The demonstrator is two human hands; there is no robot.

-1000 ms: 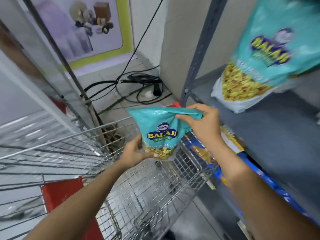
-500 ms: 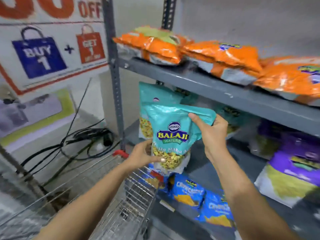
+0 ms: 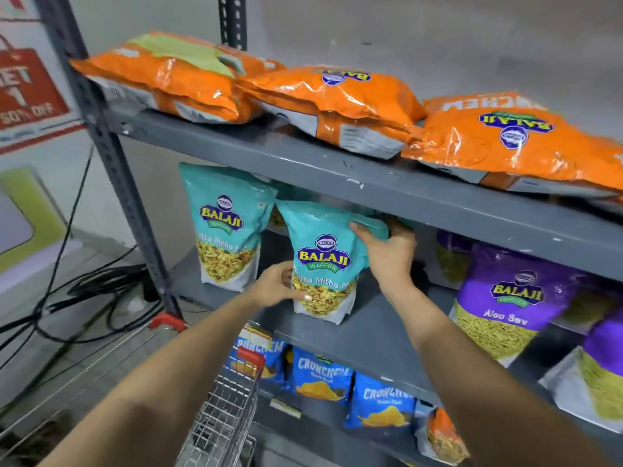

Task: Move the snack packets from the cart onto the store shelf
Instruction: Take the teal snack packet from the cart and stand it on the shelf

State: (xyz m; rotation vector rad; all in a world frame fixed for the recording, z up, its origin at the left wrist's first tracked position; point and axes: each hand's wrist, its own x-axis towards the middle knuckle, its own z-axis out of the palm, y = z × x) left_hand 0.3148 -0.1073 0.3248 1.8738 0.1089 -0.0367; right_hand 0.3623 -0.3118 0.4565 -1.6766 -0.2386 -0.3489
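A teal Balaji snack packet [image 3: 323,264] stands upright on the grey middle shelf [image 3: 367,328], its base touching the shelf board. My left hand [image 3: 278,286] holds its lower left side. My right hand [image 3: 387,251] grips its top right corner under the shelf above. A second teal packet [image 3: 224,227] stands just to its left. The wire cart [image 3: 219,412] with red corner caps sits below my left forearm; its contents are hidden.
Orange packets [image 3: 337,106] lie flat on the upper shelf. Purple Aloo Sev packets [image 3: 505,308] stand to the right on the middle shelf. Blue Crunchem packets [image 3: 320,379] fill the lower shelf. Black cables [image 3: 84,288] trail over the floor at left, beside the shelf post [image 3: 111,156].
The teal packet went from above the cart up onto the middle shelf, both hands still on it. My view swung from the cart up to the shelves.
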